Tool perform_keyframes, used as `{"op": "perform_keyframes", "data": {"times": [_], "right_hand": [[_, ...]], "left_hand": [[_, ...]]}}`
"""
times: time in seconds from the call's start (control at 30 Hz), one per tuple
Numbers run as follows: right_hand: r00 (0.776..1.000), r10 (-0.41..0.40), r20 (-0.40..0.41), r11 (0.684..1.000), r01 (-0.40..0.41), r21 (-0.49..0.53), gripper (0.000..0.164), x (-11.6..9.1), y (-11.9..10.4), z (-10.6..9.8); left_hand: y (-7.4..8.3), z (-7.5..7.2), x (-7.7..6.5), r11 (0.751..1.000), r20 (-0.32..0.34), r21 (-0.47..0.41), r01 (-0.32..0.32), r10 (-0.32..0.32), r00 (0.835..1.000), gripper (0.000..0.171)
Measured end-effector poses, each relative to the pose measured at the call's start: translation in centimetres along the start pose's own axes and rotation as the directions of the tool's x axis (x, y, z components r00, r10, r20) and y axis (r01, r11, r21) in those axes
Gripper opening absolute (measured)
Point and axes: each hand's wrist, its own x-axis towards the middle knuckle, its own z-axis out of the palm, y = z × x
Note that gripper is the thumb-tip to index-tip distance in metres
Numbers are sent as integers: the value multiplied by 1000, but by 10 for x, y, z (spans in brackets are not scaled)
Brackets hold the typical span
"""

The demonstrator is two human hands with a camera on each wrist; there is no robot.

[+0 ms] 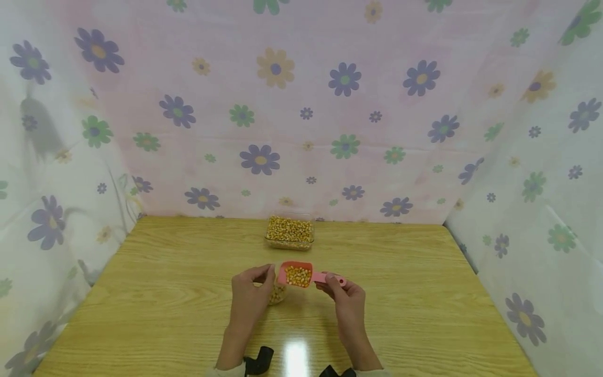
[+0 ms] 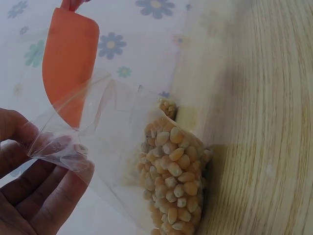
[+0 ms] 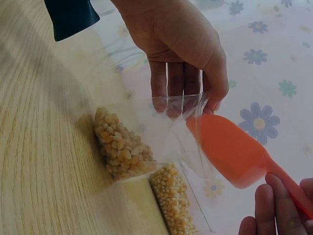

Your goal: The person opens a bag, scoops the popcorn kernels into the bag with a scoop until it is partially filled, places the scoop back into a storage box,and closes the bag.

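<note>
My left hand (image 1: 252,293) pinches the upper edge of a clear plastic bag (image 2: 112,161), whose bottom holds corn kernels (image 2: 173,181) close over the table. In my right hand (image 1: 348,303) is the handle of a small orange-pink scoop (image 1: 297,274), filled with yellow kernels. The scoop is held about level, its front edge at the bag's mouth beside my left fingers. From the right wrist view, the scoop's tip (image 3: 198,128) overlaps the bag's open top. Seen from the left wrist, the scoop's underside (image 2: 71,63) faces the camera.
A clear rectangular container (image 1: 289,245) of corn kernels stands at the back middle of the wood-grain table (image 1: 400,283). Flower-printed cloth (image 1: 306,94) hangs behind the table and along both sides. Dark wrist devices (image 1: 259,361) show at the lower edge.
</note>
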Motion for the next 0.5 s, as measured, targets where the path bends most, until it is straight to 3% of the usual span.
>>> {"op": "perform_keyframes", "data": {"times": [0.5], "right_hand": [[993, -117, 24, 975, 119, -189, 26, -6, -11, 6]], "left_hand": [[-2, 1, -1, 999, -16, 15, -42, 42, 999, 11]]}}
